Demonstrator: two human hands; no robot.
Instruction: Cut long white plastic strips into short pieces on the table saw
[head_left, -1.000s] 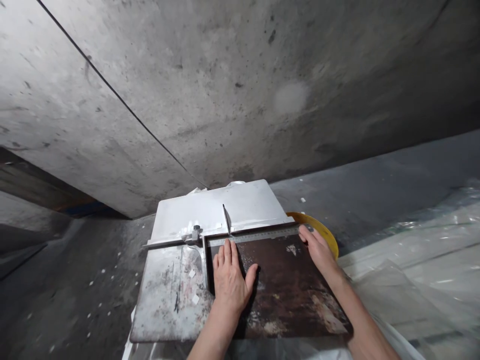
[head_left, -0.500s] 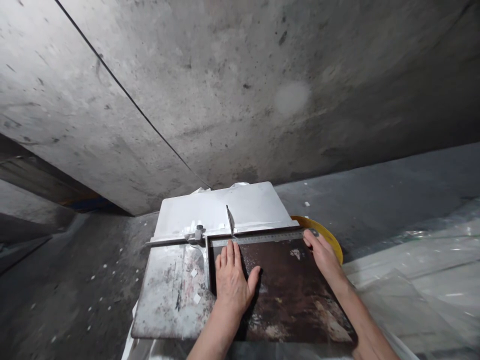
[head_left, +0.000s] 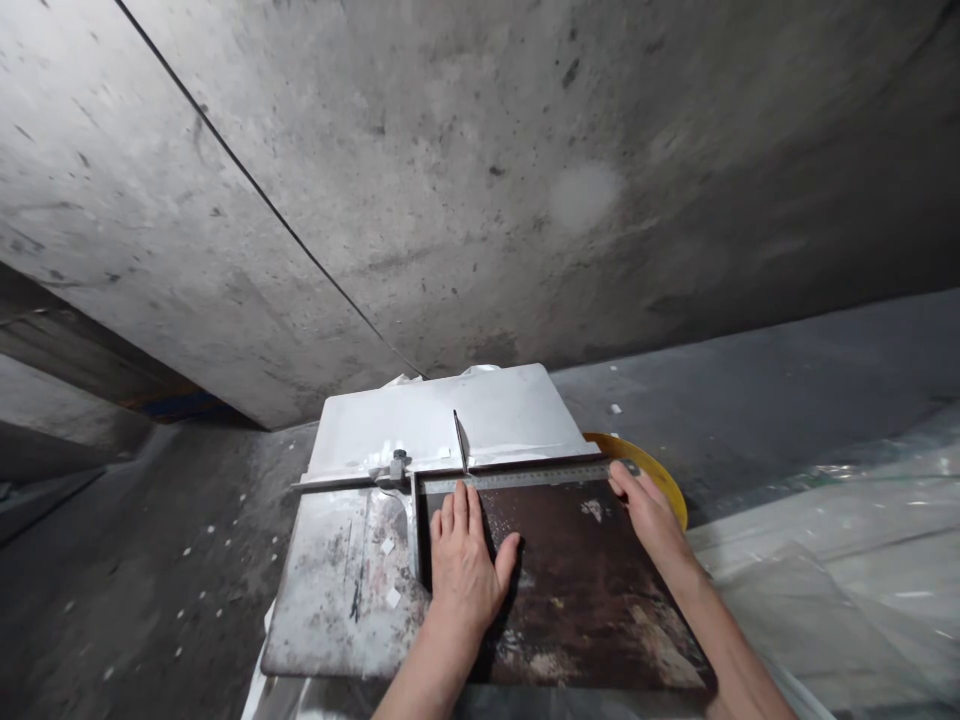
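My left hand (head_left: 466, 565) lies flat on a dark brown board (head_left: 570, 580), fingers spread, fingertips at a steel ruler (head_left: 555, 476) along the board's far edge. At the far right corner my right hand (head_left: 649, 505) is closed around the ruler's end, its thumb on the near side; the fingers beneath are partly hidden. The board rests on a stained pale worktable (head_left: 322, 600). To its left are a metal bracket (head_left: 413, 525) and a clamp with a knob (head_left: 398, 467) on a bar. Beyond the ruler, a thin dark strip (head_left: 460, 440) crosses the white rear surface (head_left: 382, 425).
A yellow round container (head_left: 671, 485) shows behind my right hand. Clear plastic sheeting (head_left: 840, 590) lies at the right. Small white chips (head_left: 388, 547) are on the worktable, with several more on the grey floor (head_left: 150, 560). A concrete wall (head_left: 480, 200) rises behind.
My right hand has shifted very slightly to the right at the ruler's end. The left hand and the board look the same.
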